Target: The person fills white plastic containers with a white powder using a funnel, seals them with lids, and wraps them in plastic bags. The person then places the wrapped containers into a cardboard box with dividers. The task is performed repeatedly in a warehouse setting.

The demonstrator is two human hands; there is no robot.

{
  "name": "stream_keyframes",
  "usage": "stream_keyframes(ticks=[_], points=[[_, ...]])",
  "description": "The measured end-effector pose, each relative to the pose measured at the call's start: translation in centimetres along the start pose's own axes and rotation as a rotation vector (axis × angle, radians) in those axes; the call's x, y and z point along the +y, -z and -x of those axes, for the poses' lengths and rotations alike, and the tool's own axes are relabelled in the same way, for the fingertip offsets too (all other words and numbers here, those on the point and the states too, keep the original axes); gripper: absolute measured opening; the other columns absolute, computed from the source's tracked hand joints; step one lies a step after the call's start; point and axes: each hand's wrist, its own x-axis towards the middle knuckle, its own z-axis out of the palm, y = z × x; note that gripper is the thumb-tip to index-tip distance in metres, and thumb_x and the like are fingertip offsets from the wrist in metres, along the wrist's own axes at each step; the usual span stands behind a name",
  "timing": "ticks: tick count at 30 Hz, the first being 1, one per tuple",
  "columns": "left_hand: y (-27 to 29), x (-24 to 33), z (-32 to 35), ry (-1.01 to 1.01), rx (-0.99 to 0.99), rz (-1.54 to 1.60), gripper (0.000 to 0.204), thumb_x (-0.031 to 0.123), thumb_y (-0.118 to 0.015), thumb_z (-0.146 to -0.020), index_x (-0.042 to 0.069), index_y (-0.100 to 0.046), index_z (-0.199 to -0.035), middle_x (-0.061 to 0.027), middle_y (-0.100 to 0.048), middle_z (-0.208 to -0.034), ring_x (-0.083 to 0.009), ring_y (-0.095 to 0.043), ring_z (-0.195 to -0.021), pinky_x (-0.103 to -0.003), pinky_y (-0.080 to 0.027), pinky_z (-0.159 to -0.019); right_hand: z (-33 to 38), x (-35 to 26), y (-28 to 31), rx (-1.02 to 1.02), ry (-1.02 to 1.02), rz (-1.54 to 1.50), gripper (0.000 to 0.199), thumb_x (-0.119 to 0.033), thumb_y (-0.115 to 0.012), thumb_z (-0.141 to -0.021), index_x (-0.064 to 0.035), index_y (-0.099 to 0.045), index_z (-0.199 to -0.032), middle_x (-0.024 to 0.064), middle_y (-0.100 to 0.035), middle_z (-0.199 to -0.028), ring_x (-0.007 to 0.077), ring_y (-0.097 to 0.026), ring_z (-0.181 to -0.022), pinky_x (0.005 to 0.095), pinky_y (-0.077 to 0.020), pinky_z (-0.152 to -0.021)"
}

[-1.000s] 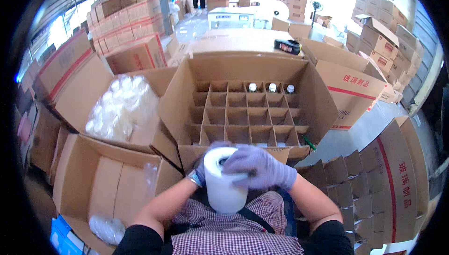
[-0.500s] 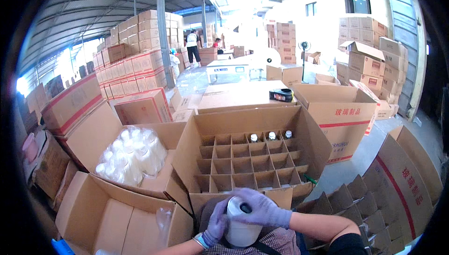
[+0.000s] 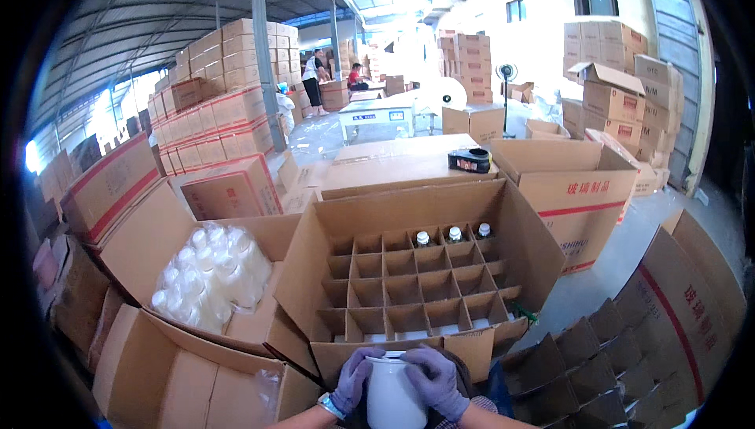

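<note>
A white jar [image 3: 395,399] with a rounded shoulder is upright in front of my body, at the lower middle. My left hand [image 3: 351,382], in a greyish-purple glove, curls around the left of its rim. My right hand [image 3: 437,383], gloved alike, closes on the rim's right side. Just beyond stands an open carton [image 3: 409,203] with a cardboard divider grid [image 3: 403,278]. Three bottles with white caps [image 3: 454,234] sit in its far row, toward the right. At the left, another open carton holds several white bottles in clear plastic [image 3: 216,272].
An open empty-looking carton [image 3: 185,382] stands at the lower left. Divider grids [image 3: 582,374] lie at the lower right. A black tape dispenser [image 3: 470,160] rests on a flat carton beyond the grid. Stacked cartons line both sides; two people [image 3: 313,83] are far back.
My right hand has moved off the jar's top opening to the right of its rim. My left hand has shifted slightly up. The view has tilted a little.
</note>
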Motion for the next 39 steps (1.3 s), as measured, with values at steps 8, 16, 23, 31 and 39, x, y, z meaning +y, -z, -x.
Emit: stream_keyframes(ticks=[8, 16, 23, 31, 39], points=[[-0.4, -0.5, -1.1, -0.184, 0.005, -0.184, 0.049, 0.043, -0.041, -0.104, 0.004, -0.065, -0.121, -0.0207, -0.066, -0.114, -0.0395, -0.062, -0.111, -0.043, -0.046, -0.102, 0.1, 0.4, 0.4, 0.037, -0.439, -0.338, 0.024, -0.02, -0.062, -0.097, -0.0017, -0.071, -0.109, 0.0157, -0.071, -0.112, 0.027, -0.064, -0.116, 0.0359, -0.0463, -0.104], [2.5, -12.2, -5.0, 0.149, -0.294, 0.133, 0.031, 0.013, -0.047, -0.102, 0.001, -0.056, -0.13, -0.0131, -0.067, -0.122, -0.0236, -0.063, -0.114, -0.037, -0.052, -0.1, -8.6, 1.4, 3.0, -0.717, -0.148, -0.096, 0.044, -0.035, -0.063, -0.093, -0.0092, -0.067, -0.128, 0.0152, -0.067, -0.124, 0.0341, -0.063, -0.115, 0.0411, -0.0478, -0.103], [-4.7, 1.7, -0.1, 0.406, -0.337, 0.196, 0.053, 0.044, -0.06, -0.087, 0.006, -0.061, -0.124, -0.0109, -0.067, -0.111, -0.026, -0.06, -0.114, -0.041, -0.045, -0.105, -6.1, -13.5, 4.2, -0.779, 0.828, 0.114, 0.051, -0.044, -0.072, -0.069, -0.0091, -0.066, -0.106, 0.016, -0.058, -0.125, 0.0367, -0.057, -0.116, 0.045, -0.0477, -0.097], [-1.1, 2.4, 6.4, 0.575, -0.061, -0.104, 0.04, 0.026, -0.077, -0.086, 0.0, -0.062, -0.113, -0.0065, -0.064, -0.098, -0.0137, -0.06, -0.09, -0.029, -0.049, -0.084, -3.6, -2.6, 5.3, -0.591, -0.078, 0.288, 0.055, -0.047, -0.071, -0.08, -0.0075, -0.065, -0.118, 0.0214, -0.066, -0.114, 0.0387, -0.063, -0.111, 0.0441, -0.0519, -0.094], [4.9, 3.3, 4.5, 0.079, -0.535, 0.036, 0.078, 0.016, -0.082, -0.078, -0.003, -0.045, -0.144, -0.0127, -0.063, -0.131, -0.0222, -0.061, -0.119, -0.037, -0.049, -0.102, -4.3, -12.1, 3.5, -0.665, 0.771, 0.191, 0.073, -0.049, -0.076, -0.072, -0.0137, -0.057, -0.132, 0.0179, -0.056, -0.133, 0.0373, -0.056, -0.122, 0.0458, -0.0473, -0.1]])
